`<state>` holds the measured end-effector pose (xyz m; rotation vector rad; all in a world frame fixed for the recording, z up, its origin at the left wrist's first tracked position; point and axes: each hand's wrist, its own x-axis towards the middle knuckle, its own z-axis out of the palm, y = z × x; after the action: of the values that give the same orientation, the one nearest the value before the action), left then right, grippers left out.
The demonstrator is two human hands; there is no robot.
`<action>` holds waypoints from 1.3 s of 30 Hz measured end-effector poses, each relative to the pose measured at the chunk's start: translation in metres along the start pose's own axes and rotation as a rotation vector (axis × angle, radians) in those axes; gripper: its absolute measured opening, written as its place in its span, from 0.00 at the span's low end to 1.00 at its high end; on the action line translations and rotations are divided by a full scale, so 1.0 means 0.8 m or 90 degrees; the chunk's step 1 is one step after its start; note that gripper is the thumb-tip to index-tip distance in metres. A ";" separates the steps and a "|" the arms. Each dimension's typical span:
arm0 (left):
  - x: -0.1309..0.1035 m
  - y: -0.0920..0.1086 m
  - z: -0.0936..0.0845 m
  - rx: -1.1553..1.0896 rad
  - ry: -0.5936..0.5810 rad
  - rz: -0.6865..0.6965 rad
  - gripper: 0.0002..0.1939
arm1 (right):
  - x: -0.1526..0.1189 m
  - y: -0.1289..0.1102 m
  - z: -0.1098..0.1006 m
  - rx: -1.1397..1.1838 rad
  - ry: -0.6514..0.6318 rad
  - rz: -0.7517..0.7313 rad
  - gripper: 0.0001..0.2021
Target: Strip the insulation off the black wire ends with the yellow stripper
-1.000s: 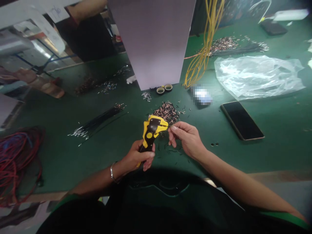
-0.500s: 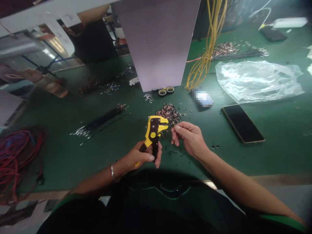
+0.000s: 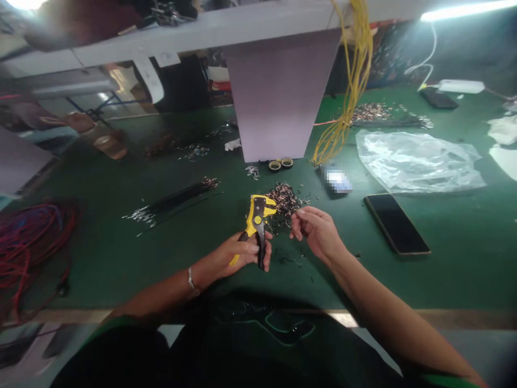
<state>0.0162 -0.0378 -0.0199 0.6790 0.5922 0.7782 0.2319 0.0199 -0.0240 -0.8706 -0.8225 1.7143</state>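
Note:
My left hand (image 3: 238,252) is wrapped round the handles of a yellow and black wire stripper (image 3: 257,220), its jaws pointing up and to the right. Behind the jaws lies a heap of short copper and black wire offcuts (image 3: 284,196) on the green tabletop. Just right of the heap, my right hand (image 3: 317,229) has thumb and forefinger pinched together; whatever is between them is too small to make out. A bundle of black wires (image 3: 173,199) with stripped ends lies further left.
A phone (image 3: 396,223) and a clear plastic bag (image 3: 418,161) lie right. Two tape rolls (image 3: 280,164) sit by the upright panel (image 3: 283,102). Yellow wires (image 3: 351,91) hang beside it. Red cables (image 3: 32,248) are coiled left; a co-worker's hand (image 3: 81,123) shows at far left.
The view has tilted upward, bringing the shelf and lamp into sight. The wire stripper stays in my left hand, its handles now looking wider apart; my right hand keeps its pinch.

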 end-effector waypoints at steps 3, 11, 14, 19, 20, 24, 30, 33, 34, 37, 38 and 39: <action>0.003 -0.007 -0.009 -0.020 0.004 -0.030 0.20 | 0.001 0.005 -0.003 -0.017 0.007 0.009 0.07; 0.006 -0.017 -0.021 -0.059 -0.023 -0.021 0.19 | 0.000 0.021 -0.012 -0.073 -0.001 0.042 0.08; 0.005 -0.017 -0.018 -0.063 -0.014 -0.014 0.20 | -0.002 0.023 -0.014 -0.082 0.000 0.037 0.08; 0.005 -0.019 -0.016 -0.040 -0.030 -0.021 0.22 | -0.005 0.024 -0.014 -0.102 0.012 0.039 0.08; 0.005 -0.019 -0.016 -0.036 -0.033 -0.022 0.22 | -0.005 0.024 -0.014 -0.104 0.011 0.037 0.08; 0.007 -0.022 -0.018 -0.034 -0.036 -0.029 0.22 | -0.006 0.025 -0.015 -0.115 0.008 0.033 0.08; 0.006 -0.024 -0.016 -0.040 -0.043 -0.032 0.22 | -0.007 0.027 -0.016 -0.135 0.000 0.025 0.09; 0.004 -0.024 -0.014 -0.036 -0.039 -0.026 0.22 | -0.009 0.026 -0.013 -0.139 -0.005 0.025 0.09; 0.004 -0.023 -0.013 -0.035 -0.038 -0.023 0.22 | -0.009 0.026 -0.012 -0.138 -0.007 0.026 0.09; 0.002 -0.021 -0.010 -0.028 -0.033 -0.022 0.23 | -0.010 0.026 -0.010 -0.128 -0.006 0.027 0.09; 0.001 -0.020 -0.009 -0.024 -0.032 -0.023 0.23 | -0.010 0.027 -0.010 -0.123 -0.006 0.028 0.08; 0.000 -0.019 -0.008 -0.020 -0.029 -0.020 0.23 | -0.010 0.027 -0.010 -0.118 -0.007 0.028 0.08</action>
<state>0.0182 -0.0437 -0.0357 0.6561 0.5474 0.7392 0.2304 0.0072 -0.0444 -1.0112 -0.9874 1.7014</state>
